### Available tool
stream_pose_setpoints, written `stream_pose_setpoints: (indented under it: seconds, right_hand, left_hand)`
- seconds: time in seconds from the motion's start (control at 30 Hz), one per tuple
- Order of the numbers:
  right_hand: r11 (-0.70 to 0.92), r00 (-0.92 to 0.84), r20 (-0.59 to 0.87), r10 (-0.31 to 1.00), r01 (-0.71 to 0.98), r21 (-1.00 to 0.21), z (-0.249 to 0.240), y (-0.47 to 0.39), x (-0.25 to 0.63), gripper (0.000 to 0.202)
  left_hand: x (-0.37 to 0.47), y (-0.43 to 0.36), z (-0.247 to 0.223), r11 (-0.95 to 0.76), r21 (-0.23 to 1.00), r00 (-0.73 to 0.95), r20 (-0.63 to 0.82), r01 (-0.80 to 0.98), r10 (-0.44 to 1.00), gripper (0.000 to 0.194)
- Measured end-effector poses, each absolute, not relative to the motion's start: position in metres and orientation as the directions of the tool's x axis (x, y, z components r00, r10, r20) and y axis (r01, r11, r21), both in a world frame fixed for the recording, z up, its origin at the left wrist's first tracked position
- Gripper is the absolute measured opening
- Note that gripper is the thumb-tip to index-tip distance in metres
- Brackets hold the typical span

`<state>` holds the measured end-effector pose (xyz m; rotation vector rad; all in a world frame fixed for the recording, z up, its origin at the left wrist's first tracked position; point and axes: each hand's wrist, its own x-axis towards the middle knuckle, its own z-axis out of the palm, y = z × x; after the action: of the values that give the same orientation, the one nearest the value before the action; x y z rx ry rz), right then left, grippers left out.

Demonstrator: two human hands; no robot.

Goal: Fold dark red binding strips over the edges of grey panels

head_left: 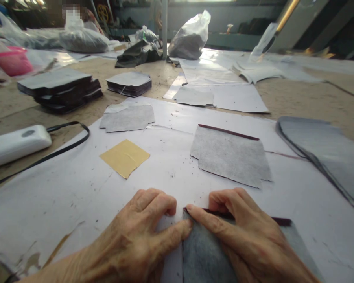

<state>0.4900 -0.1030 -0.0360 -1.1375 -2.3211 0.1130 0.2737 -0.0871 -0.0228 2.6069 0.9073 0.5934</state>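
A grey fabric piece (205,251) with a dark red strip along its top edge lies on the white sheet (162,169) at the bottom. My left hand (138,232) rests at its left corner, thumb on the corner and the other fingers curled, holding nothing. My right hand (242,232) presses on the piece, index fingertip on the strip's left end and the other fingers bent over the strip. Just beyond lies a similar grey piece (231,155) with a dark red top strip. A yellow square (125,157) is farther left.
Two stacks of cut pieces (59,86) (129,83) stand at the back left. A white device (17,143) with a black cable is at the left. Grey layered material (327,145) lies at the right. Plastic bags (191,37) and a pink container (11,61) are behind.
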Motion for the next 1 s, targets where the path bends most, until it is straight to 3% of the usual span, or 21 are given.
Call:
stream_pose_setpoints:
  seconds: [0.4,0.73,0.83,1.0]
  right_hand:
    - [0.641,-0.533,0.393,0.749,0.732,-0.229,-0.036,-0.107,0.491,0.040]
    - [0.616,-0.479,0.413,0.775,0.719,-0.322,-0.040,-0.106,0.492,0.040]
    - [0.584,-0.463,0.375,0.803,0.734,-0.345,-0.039,-0.109,0.493,0.042]
    - [0.604,-0.478,0.406,0.779,0.747,-0.279,-0.041,-0.109,0.491,0.038]
  left_hand:
    - [0.274,-0.086,-0.022,-0.757,0.409,0.713,0.293,0.509,0.637,0.029]
    - [0.275,-0.087,-0.025,-0.773,0.363,0.693,0.349,0.521,0.631,0.030]
    - [0.274,-0.085,-0.034,-0.834,0.283,0.709,0.439,0.474,0.552,0.031]
    - [0.275,-0.081,-0.047,-0.875,0.153,0.681,0.572,0.459,0.457,0.030]
